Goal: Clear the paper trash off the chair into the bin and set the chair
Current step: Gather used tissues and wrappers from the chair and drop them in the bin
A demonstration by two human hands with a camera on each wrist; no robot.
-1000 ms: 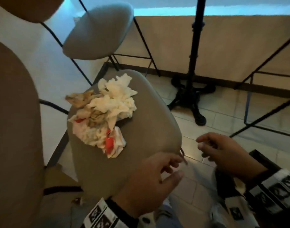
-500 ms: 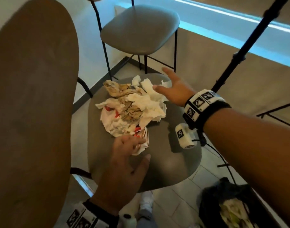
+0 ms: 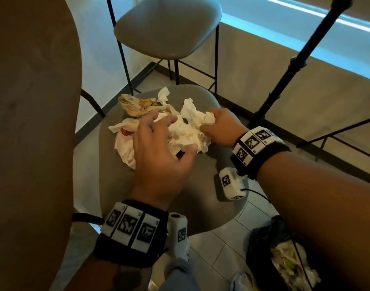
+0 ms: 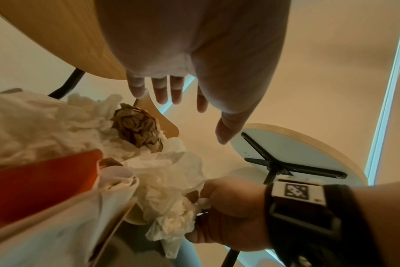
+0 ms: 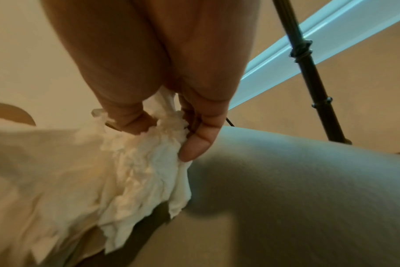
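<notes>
A pile of crumpled paper trash [image 3: 186, 135] lies on the grey chair seat [image 3: 200, 171]: white tissue, brown paper [image 3: 138, 105] and a red-and-white wrapper [image 3: 125, 143]. My left hand [image 3: 171, 133] lies over the pile's near side with fingers spread; in the left wrist view its fingers [image 4: 164, 94] are straight above the brown paper [image 4: 137, 126]. My right hand [image 3: 209, 124] grips the white tissue at the pile's right edge. In the right wrist view its thumb and fingers [image 5: 199, 142] pinch the tissue [image 5: 144, 171] just above the seat [image 5: 297, 180].
A black-lined bin [image 3: 259, 248] holding paper stands on the tiled floor at the lower right. The chair's brown backrest [image 3: 33, 122] fills the left. A second grey chair [image 3: 167, 28] stands behind, and a black table pole [image 3: 284, 80] rises at the right.
My right hand, open beyond the pile half a second ago, has drawn back and closed on the white tissue. My left hand has slid forward onto the pile.
</notes>
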